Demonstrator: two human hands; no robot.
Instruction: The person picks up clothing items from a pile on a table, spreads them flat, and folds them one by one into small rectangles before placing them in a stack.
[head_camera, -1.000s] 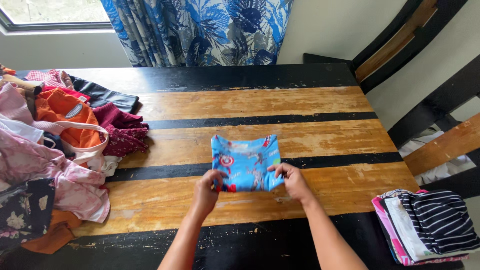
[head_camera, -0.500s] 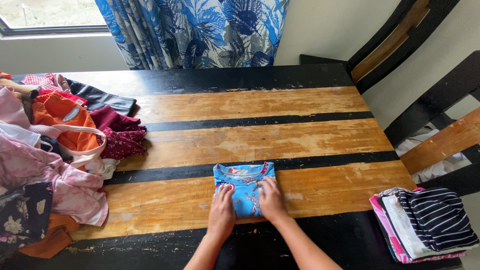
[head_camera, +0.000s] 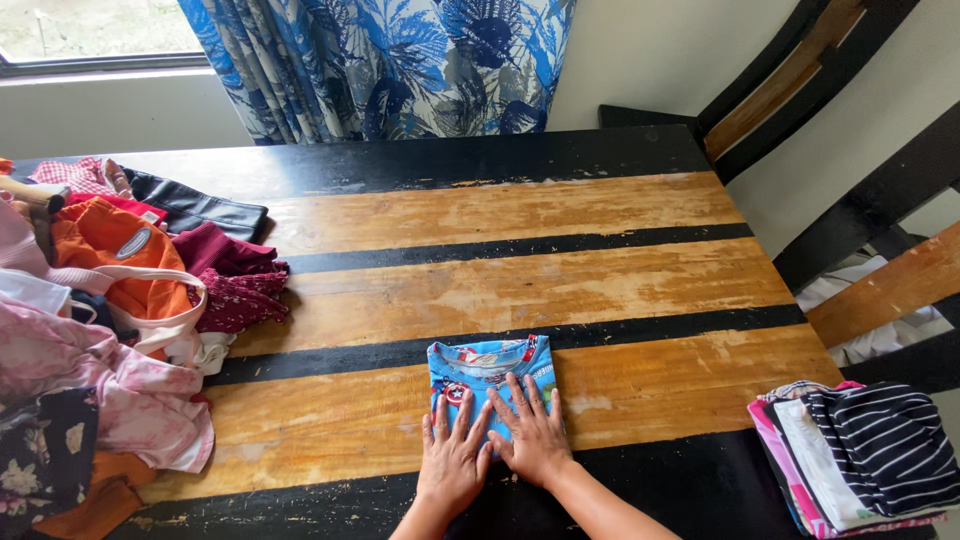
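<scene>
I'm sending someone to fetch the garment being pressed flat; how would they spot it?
On the black-and-tan striped wooden table, look at the near edge, between the loose clothes heap and the folded stack. The small folded bright-blue cartoon-print shirt lies alone under both flat hands.

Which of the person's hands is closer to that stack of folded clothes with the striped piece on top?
The right hand. It lies flat on the blue folded shirt, on the side toward the folded stack at the table's right edge. The left hand lies beside it, farther from the stack.
</scene>
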